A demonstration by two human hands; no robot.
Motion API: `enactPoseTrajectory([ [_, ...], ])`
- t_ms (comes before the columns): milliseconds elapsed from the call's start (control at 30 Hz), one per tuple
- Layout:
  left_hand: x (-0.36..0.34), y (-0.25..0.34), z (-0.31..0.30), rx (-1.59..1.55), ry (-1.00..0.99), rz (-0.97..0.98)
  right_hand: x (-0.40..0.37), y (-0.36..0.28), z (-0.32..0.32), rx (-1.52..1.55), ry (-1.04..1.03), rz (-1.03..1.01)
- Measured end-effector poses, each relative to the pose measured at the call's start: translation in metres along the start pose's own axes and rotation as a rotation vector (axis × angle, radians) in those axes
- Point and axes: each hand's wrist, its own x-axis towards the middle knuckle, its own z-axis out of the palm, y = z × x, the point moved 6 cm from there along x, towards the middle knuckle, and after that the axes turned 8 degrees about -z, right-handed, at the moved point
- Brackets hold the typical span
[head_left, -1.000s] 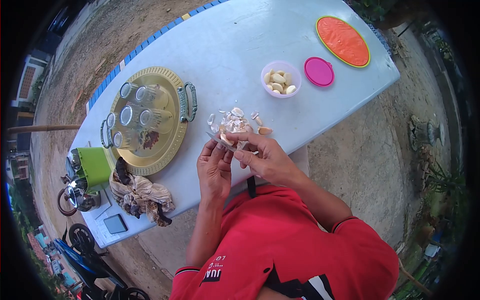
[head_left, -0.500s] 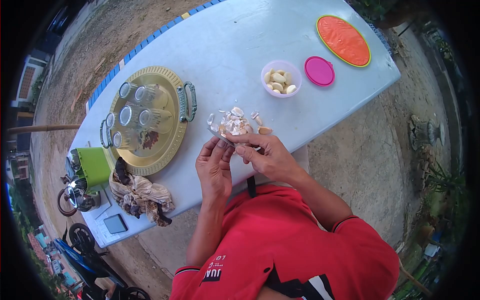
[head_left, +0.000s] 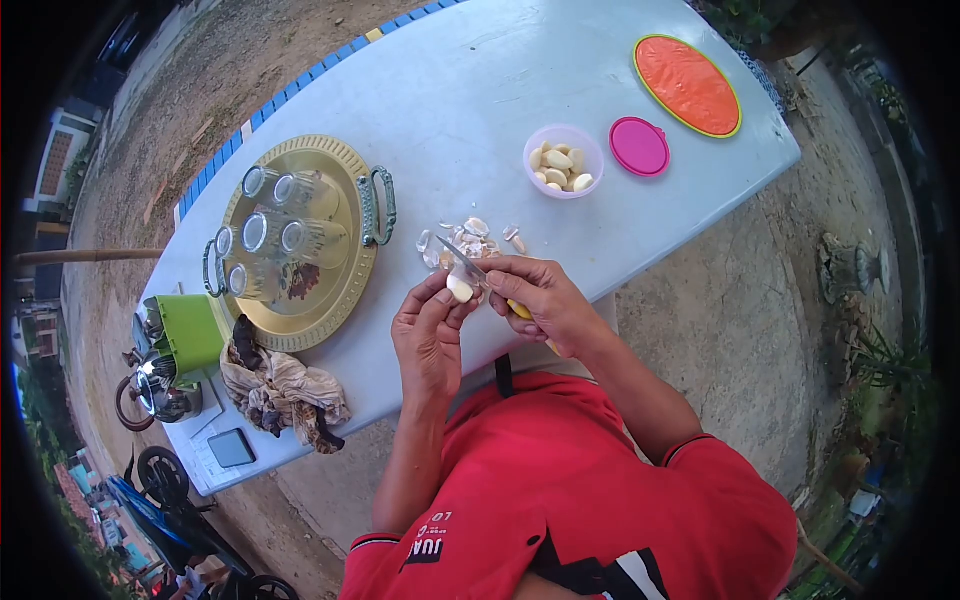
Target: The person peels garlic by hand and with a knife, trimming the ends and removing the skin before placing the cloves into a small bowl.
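Observation:
Between the fingertips of my left hand [head_left: 432, 335] is a pale garlic clove [head_left: 460, 289]. My right hand [head_left: 545, 305] grips a small knife [head_left: 462, 262] with a yellow handle, its blade pointing up and left across the top of the clove. Just beyond both hands lies a pile of garlic skins [head_left: 474, 237] on the table, partly covered by the blade and fingers. Farther off, a translucent pinkish bowl [head_left: 564, 135] holds several peeled cloves [head_left: 556, 160].
On the light table [head_left: 440, 120], a gold tray [head_left: 345, 270] with upturned glasses [head_left: 262, 232] stands left. Nearer are a crumpled cloth [head_left: 285, 385], a green container [head_left: 192, 333], a kettle [head_left: 165, 390] and a phone [head_left: 232, 448]. A pink lid [head_left: 640, 146] and an orange oval lid [head_left: 688, 85] lie right.
The knife blade has swung up off the clove, so the blade, yellow handle and pale clove now show. My right hand has turned and shifted slightly right; my left hand stays nearly in place.

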Motion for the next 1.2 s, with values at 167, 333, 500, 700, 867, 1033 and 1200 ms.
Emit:
enactPoseTrajectory([
  [167,0.000,-0.003,-0.007,0.052,-0.036,-0.043,0.003,0.005,0.001,-0.015,0.002,-0.008],
  [333,0.001,-0.004,-0.010,0.075,-0.056,-0.080,0.005,0.004,-0.001,-0.061,0.014,-0.045],
  [500,0.001,-0.005,-0.007,0.072,-0.037,-0.101,0.010,0.001,-0.004,-0.083,0.008,-0.047],
  [700,0.000,-0.001,-0.006,0.059,0.007,-0.097,0.007,-0.004,-0.001,-0.284,0.024,-0.115],
  [867,-0.002,0.006,-0.002,0.162,0.026,0.008,-0.001,-0.008,0.016,-0.453,-0.101,-0.190],
  [1033,0.001,0.005,-0.010,0.196,0.030,0.022,0.000,-0.008,0.018,-0.463,-0.084,-0.123],
  [1200,-0.002,0.006,-0.007,0.304,0.073,0.045,0.003,-0.002,0.006,-0.431,-0.100,-0.062],
])
